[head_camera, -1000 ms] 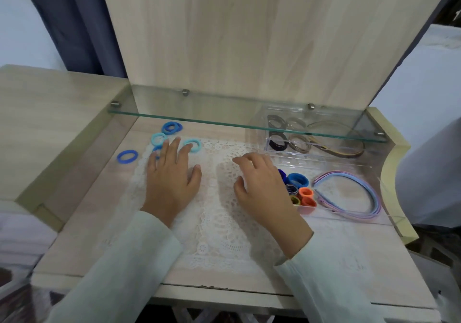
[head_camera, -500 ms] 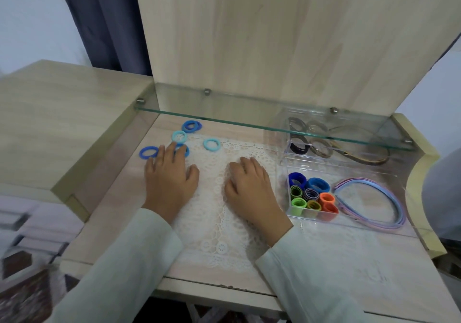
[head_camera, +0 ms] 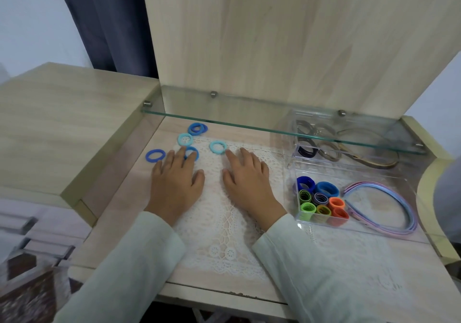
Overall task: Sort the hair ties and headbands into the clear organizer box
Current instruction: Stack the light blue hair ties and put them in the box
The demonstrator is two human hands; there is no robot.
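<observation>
Pale matt wood desk [head_camera: 249, 36], glossy glass shelf [head_camera: 224, 120], white lace cloth [head_camera: 219, 223], clear plastic organizer box [head_camera: 374, 173]

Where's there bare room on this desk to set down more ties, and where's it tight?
Free: the lace mat between the sleeves; the wood left of the left hand; the organizer box floor inside the headbands' arc. Crowded: the loose blue ties ahead of that hand and the rolled ties' compartment.

Fingers [head_camera: 181, 155] of the left hand [head_camera: 174, 185] cover part of one blue hair tie [head_camera: 196, 150], and the glass shelf [head_camera: 249, 113] dims the far hair ties [head_camera: 304, 126] beneath it.
</observation>
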